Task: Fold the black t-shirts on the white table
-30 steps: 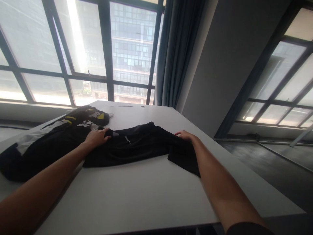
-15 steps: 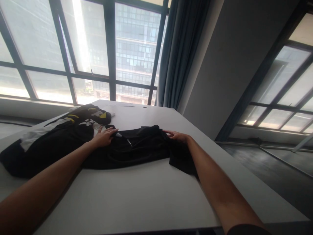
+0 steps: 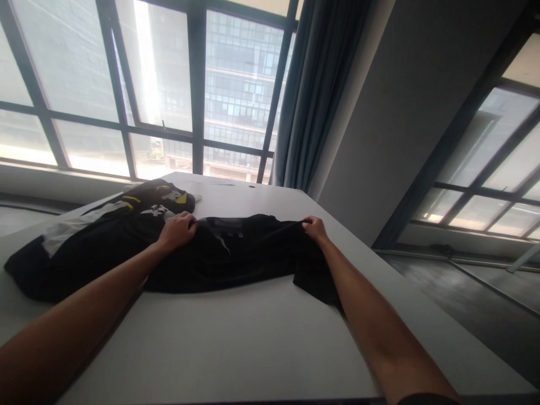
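- Shirt (image 3: 248,253): black, it lies flat on the table (image 3: 236,343) between our two hands, its far edge pinched at both ends.
- Well to the left of our left hand we see a heap (image 3: 80,247) of dark clothes with white and yellow markings; its near side touches the shirt just beside that hand.
- Our left hand (image 3: 177,232) is clenched on the shirt's far left edge, knuckles up, fingers curled over the cloth.
- Just to the right of the left hand a pale strip (image 3: 221,239) shows on the shirt; we cannot tell what it is.
- Between the hands the far edge runs nearly straight, and the cloth sags in soft folds toward us.
- Our right hand (image 3: 314,228) grasps the shirt's far right edge, fingertips closed on the cloth.
- Below the right hand a flap of the shirt lies against our forearm, partly hidden by it.
- Beyond both hands stand a window (image 3: 169,90) with dark frames and a blue curtain (image 3: 312,95).
- To the right of the right hand the table ends, and a grey wall (image 3: 405,112) rises past it.
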Action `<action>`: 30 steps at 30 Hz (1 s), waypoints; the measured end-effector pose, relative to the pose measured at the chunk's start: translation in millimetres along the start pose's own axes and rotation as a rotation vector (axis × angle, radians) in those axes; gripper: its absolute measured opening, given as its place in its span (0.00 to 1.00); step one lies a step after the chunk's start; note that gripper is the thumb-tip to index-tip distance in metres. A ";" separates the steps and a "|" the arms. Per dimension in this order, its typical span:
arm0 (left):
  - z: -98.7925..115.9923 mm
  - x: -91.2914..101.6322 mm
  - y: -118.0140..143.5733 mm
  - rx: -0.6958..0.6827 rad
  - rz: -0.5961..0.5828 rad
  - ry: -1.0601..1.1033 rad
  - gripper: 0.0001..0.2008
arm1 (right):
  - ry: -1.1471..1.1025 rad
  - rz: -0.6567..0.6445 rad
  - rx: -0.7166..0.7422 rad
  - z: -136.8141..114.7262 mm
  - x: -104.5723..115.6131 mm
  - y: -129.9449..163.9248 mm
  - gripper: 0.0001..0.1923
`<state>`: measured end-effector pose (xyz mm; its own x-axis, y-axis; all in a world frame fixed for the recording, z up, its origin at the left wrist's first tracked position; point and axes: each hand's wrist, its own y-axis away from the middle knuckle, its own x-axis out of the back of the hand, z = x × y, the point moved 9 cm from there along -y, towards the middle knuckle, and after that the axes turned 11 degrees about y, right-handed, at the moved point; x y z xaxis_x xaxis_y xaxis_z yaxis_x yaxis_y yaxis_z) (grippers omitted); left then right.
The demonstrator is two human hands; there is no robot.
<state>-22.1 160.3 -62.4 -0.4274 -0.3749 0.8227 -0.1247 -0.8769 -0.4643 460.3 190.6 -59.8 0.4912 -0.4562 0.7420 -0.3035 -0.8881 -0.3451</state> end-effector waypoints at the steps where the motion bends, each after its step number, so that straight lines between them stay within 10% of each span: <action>1: -4.8 6.3 -0.6 0.054 0.044 0.022 0.21 | 0.055 0.091 -0.022 4.0 11.0 -1.4 0.13; 5: -21.6 19.7 0.3 0.224 0.103 0.103 0.23 | -0.062 0.127 -0.104 19.6 26.7 -3.6 0.17; 11: -22.9 13.4 1.7 0.217 0.058 0.101 0.22 | -0.412 -0.664 0.003 12.2 -23.2 18.8 0.17; 23: -4.9 9.4 2.9 0.004 0.051 -0.122 0.19 | -0.381 -0.843 0.068 -24.6 -76.7 41.7 0.27; 30: -0.5 19.3 5.2 0.064 0.058 -0.128 0.18 | -0.348 -0.560 0.069 -25.3 -43.0 21.1 0.13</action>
<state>-31.4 148.7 -49.1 -0.3136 -0.4568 0.8324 -0.0440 -0.8687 -0.4933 412.1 192.9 -84.5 0.7984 0.0946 0.5946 0.1218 -0.9925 -0.0058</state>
